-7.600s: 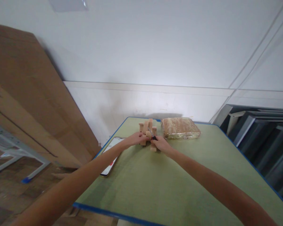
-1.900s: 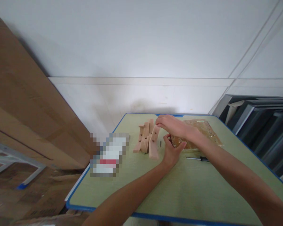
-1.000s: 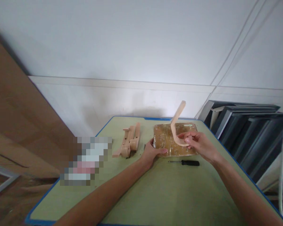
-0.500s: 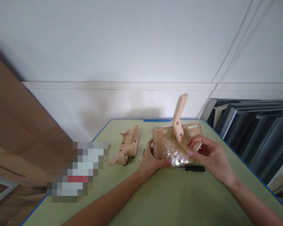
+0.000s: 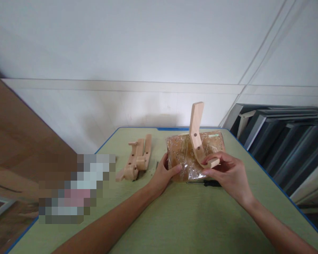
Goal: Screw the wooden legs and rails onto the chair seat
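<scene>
A block or box (image 5: 181, 148) wrapped in clear plastic film, brown and dotted with small marks, sits on the green table. My left hand (image 5: 164, 176) is closed around its lower left corner, thumb on the front face. My right hand (image 5: 231, 173) pinches the short curled end of a pale wooden hook (image 5: 195, 123), whose long arm rises in front of the block; two dark holes show in it. Under the block's lower right edge lies a screwdriver (image 5: 211, 183) with a black handle, partly hidden. Left of my left hand rest several similar wooden hooks (image 5: 135, 160), grouped together.
A small dark screw (image 5: 157, 164) lies beside the grouped hooks. At the table's left edge is a pixelated patch (image 5: 87, 180). Dark flat panels (image 5: 283, 141) lean on the right, cardboard (image 5: 21, 141) stands on the left, and a white wall (image 5: 137, 102) is behind.
The wooden hook has turned to stand more upright, its curled end swinging with my right hand. My left thumb has moved up the block's face. The whole view has shifted slightly.
</scene>
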Motion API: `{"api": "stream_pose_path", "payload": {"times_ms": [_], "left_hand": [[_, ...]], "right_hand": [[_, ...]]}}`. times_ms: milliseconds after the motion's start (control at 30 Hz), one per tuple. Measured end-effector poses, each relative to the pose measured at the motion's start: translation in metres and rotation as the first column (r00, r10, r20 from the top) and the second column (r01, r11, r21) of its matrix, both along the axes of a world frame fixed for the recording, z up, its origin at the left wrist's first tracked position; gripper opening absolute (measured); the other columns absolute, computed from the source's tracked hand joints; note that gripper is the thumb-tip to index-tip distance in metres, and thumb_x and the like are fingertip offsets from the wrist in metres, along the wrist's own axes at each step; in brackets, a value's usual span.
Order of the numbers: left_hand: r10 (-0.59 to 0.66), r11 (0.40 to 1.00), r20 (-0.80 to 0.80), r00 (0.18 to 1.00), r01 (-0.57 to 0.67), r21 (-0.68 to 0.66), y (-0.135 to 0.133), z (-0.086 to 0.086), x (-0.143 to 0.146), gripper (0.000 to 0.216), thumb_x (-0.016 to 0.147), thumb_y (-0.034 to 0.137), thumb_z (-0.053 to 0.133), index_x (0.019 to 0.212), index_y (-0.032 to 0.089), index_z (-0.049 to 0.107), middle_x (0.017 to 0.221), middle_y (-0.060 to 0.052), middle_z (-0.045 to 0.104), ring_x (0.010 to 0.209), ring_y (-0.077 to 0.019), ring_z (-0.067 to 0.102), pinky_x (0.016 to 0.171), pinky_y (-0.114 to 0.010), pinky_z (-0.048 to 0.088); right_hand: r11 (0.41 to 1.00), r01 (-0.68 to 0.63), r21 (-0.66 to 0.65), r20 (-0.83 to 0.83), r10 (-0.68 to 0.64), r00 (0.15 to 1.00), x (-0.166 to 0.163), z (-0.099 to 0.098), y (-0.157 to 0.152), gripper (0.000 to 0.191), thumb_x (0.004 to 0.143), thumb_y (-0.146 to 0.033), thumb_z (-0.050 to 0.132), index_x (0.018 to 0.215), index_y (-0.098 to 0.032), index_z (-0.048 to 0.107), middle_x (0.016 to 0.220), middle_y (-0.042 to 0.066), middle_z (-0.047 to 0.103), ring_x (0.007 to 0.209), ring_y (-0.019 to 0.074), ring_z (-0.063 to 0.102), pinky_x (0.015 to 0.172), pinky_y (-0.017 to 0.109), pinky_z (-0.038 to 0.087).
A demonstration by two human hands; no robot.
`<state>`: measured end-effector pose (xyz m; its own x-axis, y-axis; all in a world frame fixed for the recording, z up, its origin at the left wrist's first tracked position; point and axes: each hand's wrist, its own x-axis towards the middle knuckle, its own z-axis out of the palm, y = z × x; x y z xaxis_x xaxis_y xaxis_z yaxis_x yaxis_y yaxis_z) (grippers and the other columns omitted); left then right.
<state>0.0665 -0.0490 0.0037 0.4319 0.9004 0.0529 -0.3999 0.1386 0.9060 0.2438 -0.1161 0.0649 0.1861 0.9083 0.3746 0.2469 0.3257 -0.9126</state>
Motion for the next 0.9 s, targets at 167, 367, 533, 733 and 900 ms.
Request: {"api": "stream_pose_path", "payload": {"times_ms": [167,367,533,733,900], "left_hand": [[0.010,0.995,0.021,1.000,-0.008,-0.096,-0.002,0.006,0.001,0.055,0.065,0.019,0.072,0.115,0.021,0.047,0.118,-0.009,0.057,0.103,-0.0223,0.058,0.089,-0.037,0.046],[0.032,0.997,-0.040,0.999,-0.035,-0.063,-0.002,0.005,-0.001,0.060,0.058,0.015,0.075,0.112,0.020,0.050,0.106,-0.007,0.062,0.094,-0.0196,0.060,0.087,-0.035,0.046],[0.036,0.997,-0.037,0.999,-0.039,-0.063,-0.002,0.006,0.000,0.065,0.056,0.015,0.076,0.115,0.022,0.049,0.105,-0.005,0.063,0.097,-0.0217,0.059,0.088,-0.036,0.045],[0.026,0.997,-0.015,1.000,-0.027,-0.072,-0.001,0.007,0.000,0.065,0.056,0.014,0.074,0.115,0.022,0.049,0.107,-0.006,0.062,0.100,-0.0238,0.058,0.088,-0.038,0.045],[0.020,0.996,0.027,0.999,-0.017,-0.089,-0.002,0.008,0.000,0.064,0.055,0.013,0.074,0.113,0.022,0.050,0.111,-0.005,0.061,0.107,-0.0259,0.056,0.089,-0.036,0.045]], "right_hand": [[1.000,0.001,0.000,0.008,-0.001,1.000,-0.004,-0.002,-0.002,0.022,0.055,-0.021,0.079,0.071,-0.015,0.065,0.066,0.001,0.066,0.039,0.0025,0.041,0.035,0.016,0.034],[0.991,-0.123,-0.053,0.034,0.125,0.992,-0.008,-0.008,-0.006,0.020,0.066,-0.023,0.073,0.083,-0.016,0.064,0.083,0.004,0.067,0.043,0.0025,0.044,0.038,0.017,0.038],[0.973,-0.218,-0.080,0.137,0.228,0.964,-0.009,-0.016,-0.008,0.022,0.071,-0.025,0.069,0.090,-0.019,0.063,0.087,0.004,0.065,0.048,0.0039,0.047,0.042,0.017,0.040],[0.957,-0.257,-0.131,0.185,0.279,0.943,-0.011,-0.018,-0.009,0.022,0.073,-0.029,0.067,0.092,-0.018,0.062,0.084,0.004,0.064,0.049,0.0052,0.048,0.043,0.019,0.043],[0.909,-0.372,-0.185,0.181,0.404,0.897,-0.013,-0.017,-0.009,0.019,0.079,-0.029,0.059,0.096,-0.019,0.061,0.086,0.003,0.062,0.056,0.0063,0.052,0.050,0.018,0.048]]}}
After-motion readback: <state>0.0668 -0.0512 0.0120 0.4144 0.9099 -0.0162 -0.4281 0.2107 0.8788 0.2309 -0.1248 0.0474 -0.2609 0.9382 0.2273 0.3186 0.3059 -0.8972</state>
